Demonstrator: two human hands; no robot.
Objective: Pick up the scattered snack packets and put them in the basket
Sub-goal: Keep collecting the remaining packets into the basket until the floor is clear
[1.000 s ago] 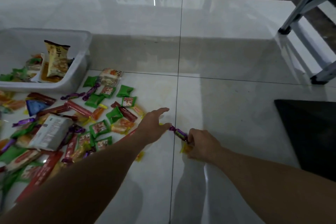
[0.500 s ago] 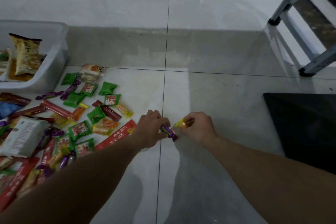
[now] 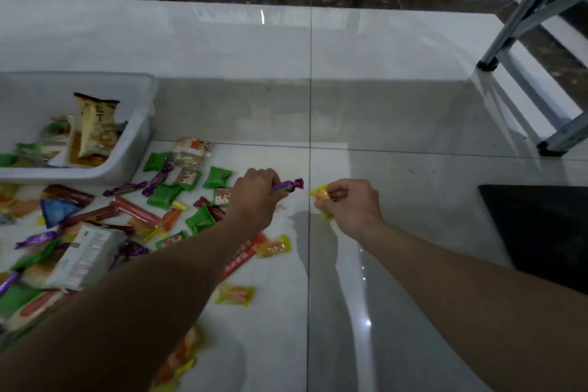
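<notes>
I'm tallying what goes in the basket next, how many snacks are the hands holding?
2. A purple twist-wrapped candy in the left hand, a yellow packet in the right hand. That hand may hide another.

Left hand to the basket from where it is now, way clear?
Probably yes. The left hand, gripping the purple candy, sits right of the basket; its top is open and only loose packets lie between. The right hand, holding a yellow packet, is out of the way.
</notes>
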